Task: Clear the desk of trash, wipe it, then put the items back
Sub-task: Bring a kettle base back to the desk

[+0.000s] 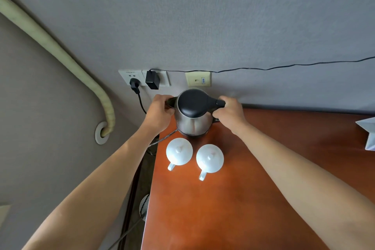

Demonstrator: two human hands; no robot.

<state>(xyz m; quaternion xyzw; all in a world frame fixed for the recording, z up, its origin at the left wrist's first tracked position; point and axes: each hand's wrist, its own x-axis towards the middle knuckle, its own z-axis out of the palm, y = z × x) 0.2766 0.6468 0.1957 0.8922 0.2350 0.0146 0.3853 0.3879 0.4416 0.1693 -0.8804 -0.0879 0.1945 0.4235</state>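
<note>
A steel electric kettle [193,123] with a black lid stands on its black base at the far left corner of the reddish-brown desk [233,199]. My left hand [159,112] grips its spout side. My right hand [230,113] holds the black handle on the right. Two white lidded mugs stand side by side just in front of the kettle, the left mug [179,152] and the right mug [210,158], handles pointing toward me.
Wall sockets [129,76] with a black plug and a black adapter [152,80] sit behind the kettle; a cord hangs off the desk's left edge. A white object [368,134] lies at the right edge. A padded pipe [60,55] runs down the left wall.
</note>
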